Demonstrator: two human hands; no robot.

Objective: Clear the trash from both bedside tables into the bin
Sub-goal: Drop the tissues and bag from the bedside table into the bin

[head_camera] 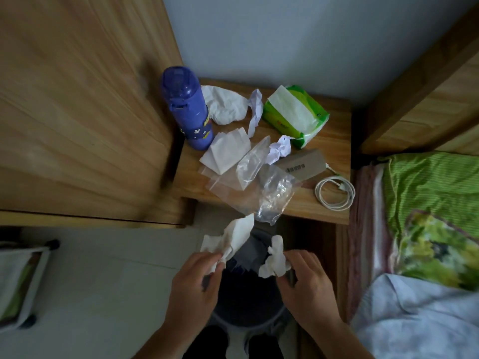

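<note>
My left hand [197, 278] pinches a crumpled white tissue [233, 237] and my right hand [308, 281] pinches a smaller white tissue wad [274, 260]. Both are held above the dark round bin [248, 301] on the floor in front of the wooden bedside table [324, 203]. On the table lie more crumpled tissues [225, 104], a flat tissue [225, 151], twisted paper scraps [255, 110], a paper ball [280, 149] and clear plastic bags [272, 193].
A purple bottle [186, 104] stands at the table's left back corner. A green tissue pack [295, 112], a grey box [303, 164] and a coiled white cable [334, 193] also lie on the table. A wardrobe is left, the bed [427, 229] right.
</note>
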